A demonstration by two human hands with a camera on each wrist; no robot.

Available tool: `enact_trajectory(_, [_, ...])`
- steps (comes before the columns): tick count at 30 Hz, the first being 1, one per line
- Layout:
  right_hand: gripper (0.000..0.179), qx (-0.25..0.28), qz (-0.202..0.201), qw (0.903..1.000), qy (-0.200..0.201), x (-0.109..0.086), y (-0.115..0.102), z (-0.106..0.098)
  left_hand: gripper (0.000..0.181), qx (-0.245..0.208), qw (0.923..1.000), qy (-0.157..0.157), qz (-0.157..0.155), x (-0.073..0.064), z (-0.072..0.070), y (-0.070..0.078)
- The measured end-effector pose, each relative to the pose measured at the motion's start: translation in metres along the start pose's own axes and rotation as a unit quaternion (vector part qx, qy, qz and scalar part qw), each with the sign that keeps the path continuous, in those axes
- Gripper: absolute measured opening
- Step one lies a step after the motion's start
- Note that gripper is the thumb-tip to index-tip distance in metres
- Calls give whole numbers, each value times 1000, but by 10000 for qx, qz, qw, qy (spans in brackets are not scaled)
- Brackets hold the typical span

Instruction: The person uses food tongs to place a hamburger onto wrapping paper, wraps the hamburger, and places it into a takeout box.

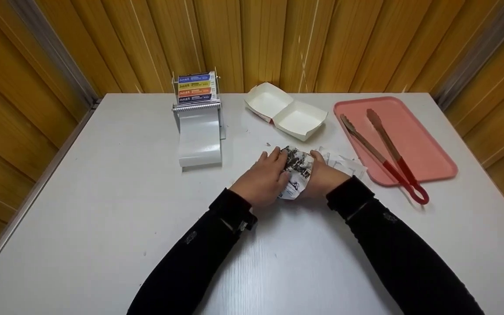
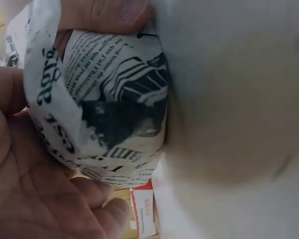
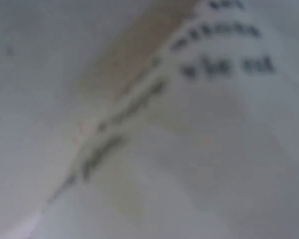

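Observation:
Between the two hands, low over the table, is a bundle of newsprint-patterned wrapping paper (image 1: 295,175). My left hand (image 1: 263,177) grips its left side, fingers along the far edge and thumb on the near part. From the right, my right hand (image 1: 322,175) holds the bundle, with much of its palm and fingers hidden. Close up in the left wrist view, the printed paper (image 2: 124,84) is folded into a rounded shape; whatever lies inside is hidden. A loose flap of the paper (image 1: 346,166) spreads out past the right hand. Blurred printed paper (image 3: 214,149) fills much of the right wrist view.
An open white paper box (image 1: 302,117) stands behind the hands. At the right, red-handled tongs (image 1: 403,170) lie across a pink tray (image 1: 427,153). A dispenser (image 1: 197,94) with small coloured boxes and a white strip (image 1: 199,140) stands back left. Wood-patterned walls (image 1: 260,43) edge the table.

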State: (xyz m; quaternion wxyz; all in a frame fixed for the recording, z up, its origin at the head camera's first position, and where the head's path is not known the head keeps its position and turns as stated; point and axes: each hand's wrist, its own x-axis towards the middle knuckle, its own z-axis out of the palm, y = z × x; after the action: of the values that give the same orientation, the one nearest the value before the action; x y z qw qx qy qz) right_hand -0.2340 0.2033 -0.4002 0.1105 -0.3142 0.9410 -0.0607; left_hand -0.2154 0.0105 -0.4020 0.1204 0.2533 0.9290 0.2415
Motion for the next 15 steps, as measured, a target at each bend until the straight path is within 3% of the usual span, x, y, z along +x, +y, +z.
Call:
enact_trajectory(6, [98, 113, 1128, 9931, -283, -11, 1, -7, 66, 515, 9985, 34, -175, 2, 3, 4])
enact_trajectory(11, [87, -18, 1101, 9935, -275, -8, 0, -4, 68, 739, 9971, 44, -181, 2, 5, 6])
enact_trajectory(15, [89, 0, 1026, 9945, -214, -8, -1, -4, 70, 1014, 9947, 127, -151, 1, 6, 7])
